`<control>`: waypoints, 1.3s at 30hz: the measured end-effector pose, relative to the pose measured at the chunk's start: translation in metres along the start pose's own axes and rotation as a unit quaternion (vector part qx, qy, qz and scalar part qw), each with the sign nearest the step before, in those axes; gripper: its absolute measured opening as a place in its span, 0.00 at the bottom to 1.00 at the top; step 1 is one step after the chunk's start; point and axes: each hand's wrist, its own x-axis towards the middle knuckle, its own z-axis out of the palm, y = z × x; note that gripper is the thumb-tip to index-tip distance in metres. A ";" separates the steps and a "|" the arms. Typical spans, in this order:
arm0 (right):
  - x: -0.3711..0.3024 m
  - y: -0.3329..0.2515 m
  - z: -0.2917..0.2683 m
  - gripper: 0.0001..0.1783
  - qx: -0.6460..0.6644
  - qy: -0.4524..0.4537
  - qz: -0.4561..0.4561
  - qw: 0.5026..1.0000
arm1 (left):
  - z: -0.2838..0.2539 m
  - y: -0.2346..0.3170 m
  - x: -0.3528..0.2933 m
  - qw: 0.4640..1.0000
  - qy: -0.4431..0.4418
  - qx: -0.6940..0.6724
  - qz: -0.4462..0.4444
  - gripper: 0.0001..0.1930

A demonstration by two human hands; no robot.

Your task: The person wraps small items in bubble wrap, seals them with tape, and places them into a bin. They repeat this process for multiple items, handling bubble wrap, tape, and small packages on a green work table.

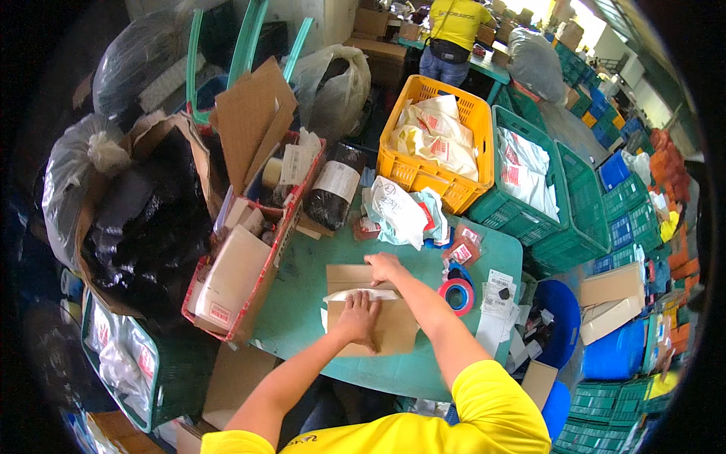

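Note:
A brown cardboard box (386,333) with its far flap raised lies on the green table (302,303) in front of me. White wrapping (342,295) shows between the flap and the near panel. My left hand (359,319) presses on the near panel and the wrapping, fingers spread. At the far right corner, my right hand (386,268) has its fingers curled around the flap's edge; the fingertips are partly hidden. To the right of the box lies a roll of pink-edged tape (457,296) on a blue dispenser.
A red-edged carton (283,227) of packages borders the table's left. Behind stand a black wrapped parcel (334,185), white bags (397,212) and a yellow crate (393,163). Green crates (522,212) and a blue bin (563,318) are to the right. Paper labels (495,310) lie at the right edge.

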 end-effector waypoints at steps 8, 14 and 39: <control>-0.189 -0.071 0.026 0.17 0.026 0.131 -0.020 0.991 | 0.002 0.026 -0.035 0.996 -0.054 -0.066 -0.021 0.49; -0.202 -0.065 -0.006 0.29 0.067 0.062 -0.058 0.994 | 0.003 0.042 -0.062 0.991 0.125 -0.027 0.032 0.37; -0.240 -0.067 0.035 0.25 0.211 0.229 -0.049 0.949 | 0.017 0.020 -0.061 0.952 0.268 -0.042 0.144 0.40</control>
